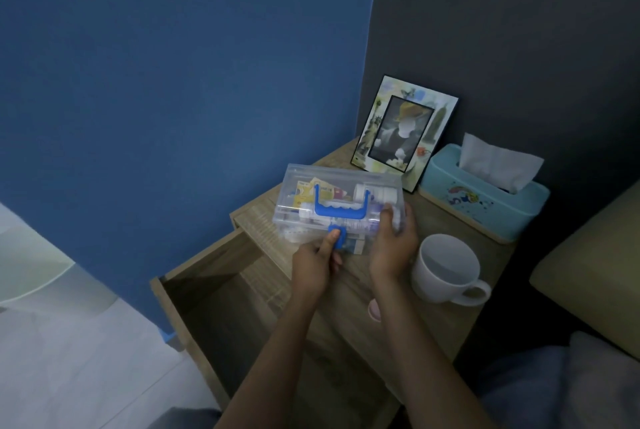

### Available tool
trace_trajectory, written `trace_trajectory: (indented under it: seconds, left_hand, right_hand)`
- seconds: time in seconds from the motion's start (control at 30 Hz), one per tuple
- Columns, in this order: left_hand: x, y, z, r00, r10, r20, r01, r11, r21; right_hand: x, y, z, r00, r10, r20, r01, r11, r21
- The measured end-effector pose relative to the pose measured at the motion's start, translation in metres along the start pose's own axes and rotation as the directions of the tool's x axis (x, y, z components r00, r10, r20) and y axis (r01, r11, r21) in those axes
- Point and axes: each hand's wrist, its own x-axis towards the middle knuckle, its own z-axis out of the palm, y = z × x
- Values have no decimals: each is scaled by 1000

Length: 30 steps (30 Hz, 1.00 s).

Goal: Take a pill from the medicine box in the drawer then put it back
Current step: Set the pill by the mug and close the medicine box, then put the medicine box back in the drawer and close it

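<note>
A clear plastic medicine box (pixel 346 182) with a blue handle (pixel 337 210) and a blue front latch (pixel 337 234) rests on the wooden nightstand top (pixel 433 324). Bottles and packets show through its lid. My left hand (pixel 313 267) pinches the blue latch with thumb and fingers. My right hand (pixel 394 245) grips the box's right end. Below and to the left, the drawer (pixel 214 307) stands pulled open, its inside dark and seemingly bare.
A white mug (pixel 446 269) stands just right of my right hand. Behind are a teal tissue box (pixel 485 200) and a picture frame (pixel 401 134). A small pink object (pixel 374 310) peeks out beside my right forearm. A bed edge (pixel 588 265) lies at right.
</note>
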Motion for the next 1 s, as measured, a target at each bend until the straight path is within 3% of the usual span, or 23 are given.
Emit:
trace_trajectory:
  seconds: [0.17,0.27,0.37,0.43,0.53,0.6,0.7,0.87,0.93,1.0]
  left_hand:
    - [0,1,3,995,-96,11,97,979,-178]
    - [-1,10,2,966,-190,177,232,938,-259]
    - [-1,19,0,931,-183,316,296,886,-358]
    - [0,20,-2,943,-186,275,256,934,-249]
    - [-2,17,-9,983,-175,51,175,985,8]
    - [-1,18,-10,993,-115,-31,116,993,24]
    - [0,21,-2,997,-71,39,73,995,-61]
    - [-2,28,-7,947,-145,287,212,953,-216]
    - [-7,35,-12,930,-156,333,212,967,-139]
    - [-8,44,-18,958,-93,272,82,995,51]
  right_hand:
    - [1,2,-1,999,-32,11,32,999,-12]
    - [1,3,-2,999,-43,15,44,999,-11]
    - [3,3,-3,998,-63,31,64,998,-11]
    - [4,3,-4,997,-58,41,58,998,-8]
    - [5,3,-5,997,-65,44,66,998,-6]
    - [5,4,-5,997,-71,45,71,997,-14]
    - [4,5,-4,998,-57,40,57,998,-11]
    - [3,4,-4,998,-48,37,47,999,10]
    - [3,4,-4,999,-19,43,18,1000,21]
    - [5,3,-5,999,14,50,-16,999,41]
